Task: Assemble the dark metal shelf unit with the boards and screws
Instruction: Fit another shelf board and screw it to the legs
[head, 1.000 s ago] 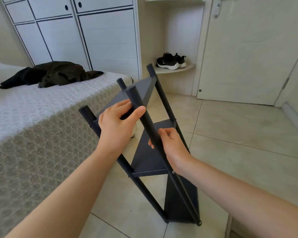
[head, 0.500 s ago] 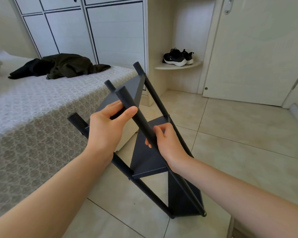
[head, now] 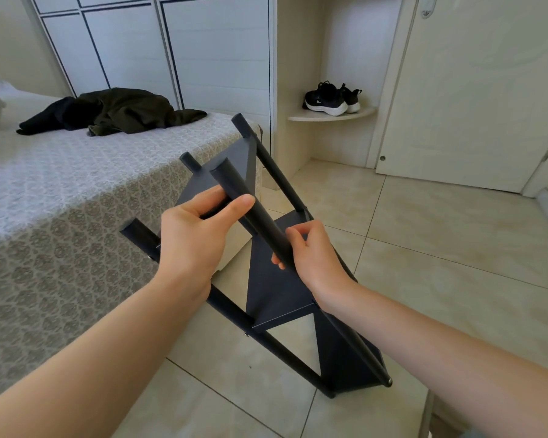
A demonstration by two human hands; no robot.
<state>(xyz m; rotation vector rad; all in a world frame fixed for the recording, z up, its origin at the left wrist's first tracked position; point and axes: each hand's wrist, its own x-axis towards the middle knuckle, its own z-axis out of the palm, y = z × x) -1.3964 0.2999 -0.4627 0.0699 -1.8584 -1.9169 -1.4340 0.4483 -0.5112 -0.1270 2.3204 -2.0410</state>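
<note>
At the left, the bed [head: 76, 200] fills that whole side, and its patterned cover hangs down its near side. Dark clothes [head: 114, 112] lie on top of it, near the wardrobe doors [head: 209, 52]. The corner of the bed is just beside the upper end of the shelf unit [head: 276, 289]; whether they touch, I cannot tell.

The unit stands tilted, with its lower end on the floor tiles [head: 440, 248] and its upper end leaning toward the bed. Three dark boards sit between four round posts.

The left hand [head: 193, 245] has its grip clamped on the upper part: the thumb lies on the near post [head: 233, 184] and the fingers curl behind it. A little lower on the same post, the right hand [head: 314, 257] has its grip closed around it, and its fingertips show on the left side.

To the right of the unit the tiles stretch wide up to the closed door [head: 472, 90]. In the corner behind, a pair of black shoes [head: 332, 98] sits on a small rounded shelf [head: 329, 116].
</note>
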